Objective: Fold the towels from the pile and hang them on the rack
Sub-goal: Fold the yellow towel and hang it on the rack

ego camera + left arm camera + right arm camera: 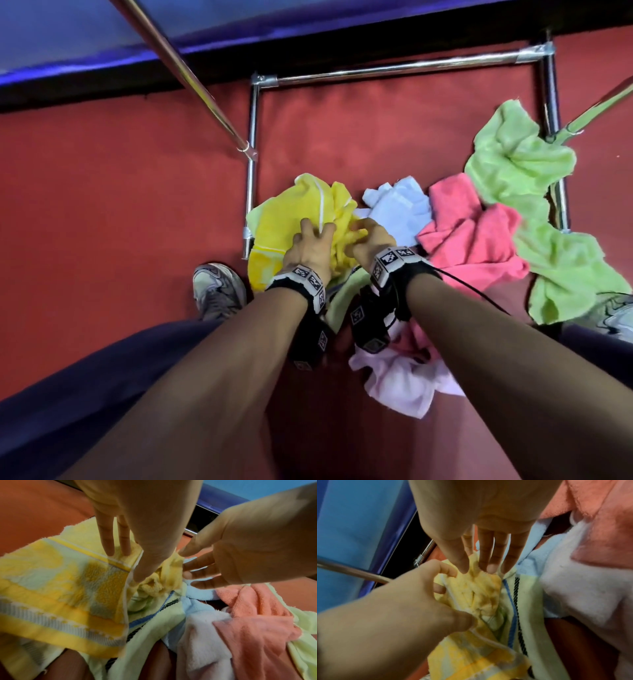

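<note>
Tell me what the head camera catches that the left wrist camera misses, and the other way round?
Only the head view shows the rack, the shoes, the green towel spread at the far right, and both wrist bands.

Only the left wrist view shows the yellow towel's striped border up close, and a pale towel with a blue stripe under it.

Both show the left hand and right hand on the yellow towel, with the light blue towel, pink towel and white towel beside it on the red floor.

Bare forearms, black wrist bands [301, 279] with square-coded markers, dark navy trousers, grey trainers [219, 291].
</note>
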`<state>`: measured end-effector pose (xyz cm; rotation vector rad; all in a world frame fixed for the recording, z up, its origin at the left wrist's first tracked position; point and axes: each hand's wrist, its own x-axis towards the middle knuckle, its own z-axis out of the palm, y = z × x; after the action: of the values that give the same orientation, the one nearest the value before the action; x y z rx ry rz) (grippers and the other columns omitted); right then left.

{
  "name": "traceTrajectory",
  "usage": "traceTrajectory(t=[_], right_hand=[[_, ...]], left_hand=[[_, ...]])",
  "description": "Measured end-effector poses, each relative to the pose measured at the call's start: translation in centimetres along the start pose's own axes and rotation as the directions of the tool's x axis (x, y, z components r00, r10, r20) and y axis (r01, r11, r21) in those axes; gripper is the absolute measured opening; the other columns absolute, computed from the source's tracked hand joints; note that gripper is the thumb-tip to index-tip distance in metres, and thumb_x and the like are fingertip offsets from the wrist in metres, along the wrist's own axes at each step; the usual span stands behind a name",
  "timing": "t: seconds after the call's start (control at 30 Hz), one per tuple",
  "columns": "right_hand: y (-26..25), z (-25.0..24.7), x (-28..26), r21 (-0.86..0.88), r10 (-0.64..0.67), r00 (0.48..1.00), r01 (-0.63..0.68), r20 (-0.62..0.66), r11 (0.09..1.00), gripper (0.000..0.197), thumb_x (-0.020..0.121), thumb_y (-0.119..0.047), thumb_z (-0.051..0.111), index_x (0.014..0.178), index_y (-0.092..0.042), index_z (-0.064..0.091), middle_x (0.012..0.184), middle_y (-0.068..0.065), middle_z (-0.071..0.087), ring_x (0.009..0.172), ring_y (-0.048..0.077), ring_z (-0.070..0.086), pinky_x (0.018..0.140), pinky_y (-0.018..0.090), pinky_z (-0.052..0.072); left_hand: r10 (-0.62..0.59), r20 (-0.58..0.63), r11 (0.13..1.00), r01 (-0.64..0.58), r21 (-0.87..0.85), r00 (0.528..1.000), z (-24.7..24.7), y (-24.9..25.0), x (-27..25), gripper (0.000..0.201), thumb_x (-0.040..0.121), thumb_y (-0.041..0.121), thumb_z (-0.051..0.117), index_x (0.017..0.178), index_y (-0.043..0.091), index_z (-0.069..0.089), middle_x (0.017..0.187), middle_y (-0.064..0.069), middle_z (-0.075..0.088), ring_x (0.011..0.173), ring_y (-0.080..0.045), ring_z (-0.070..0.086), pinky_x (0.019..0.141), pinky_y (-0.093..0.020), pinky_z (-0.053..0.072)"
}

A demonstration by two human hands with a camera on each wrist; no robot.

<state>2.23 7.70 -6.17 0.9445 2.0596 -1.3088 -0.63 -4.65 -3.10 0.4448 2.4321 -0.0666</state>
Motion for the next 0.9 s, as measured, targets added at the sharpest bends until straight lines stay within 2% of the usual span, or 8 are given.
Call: traceTrajectory(t=[0.13,0.23,0.33,0.43,0.57,0.63,0.77,0.9], right_hand=[[0.1,-0.3,-0.2,0.142,0.027,1.000,-0.027,0.003,0.990,0.025,0.074,-0.007,0.065,0.093,-0.023,0.069,0.078,0.002,0.061,0.060,0.016,0.053,0.057,0.023,0.045],[0.1,-0.9,-0.6,0.242,0.040,0.999,-0.036,-0.011,0.970,0.009,0.075,-0.019,0.070,0.082,-0.025,0.069,0.091,0.004,0.070,0.072,0.021,0.065,0.074,0.029,0.056],[-0.6,-1.7,-1.6,0.333,0.064,0.998,-0.061,0.003,0.941,0.010,0.077,-0.017,0.072,0.081,-0.025,0.068,0.095,0.009,0.071,0.077,0.026,0.069,0.066,0.038,0.061],[-1.6,-2.6,-2.7,0.308,0.029,1.000,-0.030,0.005,0.951,0.017,0.079,-0.007,0.064,0.084,-0.024,0.065,0.081,0.007,0.066,0.063,0.023,0.062,0.054,0.030,0.056],[-3.8,-3.9,-5.3,0.207,-0.053,0.998,0.056,-0.024,0.977,0.015,0.073,-0.010,0.064,0.077,-0.024,0.067,0.068,0.004,0.062,0.056,0.019,0.054,0.063,0.032,0.053],[-5.1,-4.8,-7.0,0.151,-0.131,0.991,0.132,-0.017,0.980,0.018,0.073,-0.007,0.066,0.068,-0.024,0.066,0.068,0.000,0.063,0.063,0.017,0.057,0.067,0.029,0.052],[-7.3,-8.3,-10.6,0.081,-0.234,0.972,0.235,-0.015,0.969,0.028,0.069,0.002,0.067,0.060,-0.024,0.070,0.062,-0.006,0.066,0.063,0.012,0.060,0.071,0.028,0.055],[-9.5,-12.7,-15.9,-0.003,-0.352,0.935,0.353,-0.048,0.936,0.033,0.049,-0.005,0.059,0.060,-0.033,0.073,0.067,-0.001,0.072,0.070,0.018,0.067,0.079,0.041,0.060]], left_hand=[[-0.033,0.029,0.999,0.032,0.030,0.999,-0.7,0.4,0.3,0.044,0.089,0.001,0.055,0.129,0.018,0.049,0.131,-0.011,0.033,0.115,-0.032,0.049,0.071,-0.039,0.046],[-0.076,0.031,0.997,0.076,0.008,0.997,-1.3,0.6,0.2,0.033,0.091,0.009,0.056,0.122,0.019,0.057,0.131,-0.008,0.039,0.118,-0.030,0.050,0.081,-0.043,0.053],[-0.084,0.029,0.996,0.084,-0.006,0.996,-2.1,1.0,-0.3,0.035,0.091,0.008,0.055,0.125,0.017,0.055,0.131,-0.008,0.039,0.118,-0.030,0.050,0.084,-0.043,0.052],[-0.063,0.017,0.998,0.064,-0.029,0.998,-3.3,1.3,-1.1,0.046,0.088,0.004,0.057,0.131,0.017,0.047,0.132,-0.009,0.037,0.116,-0.032,0.053,0.086,-0.045,0.052],[0.067,-0.060,0.991,-0.073,-0.110,0.996,-5.5,1.3,-3.0,0.068,0.085,-0.001,0.050,0.141,0.035,0.034,0.132,-0.005,0.037,0.104,-0.030,0.057,0.082,-0.045,0.054],[0.143,-0.144,0.973,-0.165,-0.160,0.979,-6.8,1.1,-4.1,0.063,0.081,0.001,0.051,0.129,0.042,0.044,0.129,-0.001,0.040,0.099,-0.029,0.059,0.081,-0.044,0.055],[0.244,-0.160,0.941,-0.274,-0.200,0.956,-11.0,1.2,-6.6,0.032,0.078,0.003,0.061,0.104,0.019,0.072,0.118,-0.013,0.055,0.104,-0.035,0.060,0.091,-0.041,0.050],[0.273,-0.202,0.944,-0.303,-0.134,0.940,-15.7,1.4,-11.0,0.018,0.069,0.027,0.081,0.077,0.027,0.065,0.093,-0.003,0.058,0.089,-0.027,0.059,0.080,-0.034,0.050]])
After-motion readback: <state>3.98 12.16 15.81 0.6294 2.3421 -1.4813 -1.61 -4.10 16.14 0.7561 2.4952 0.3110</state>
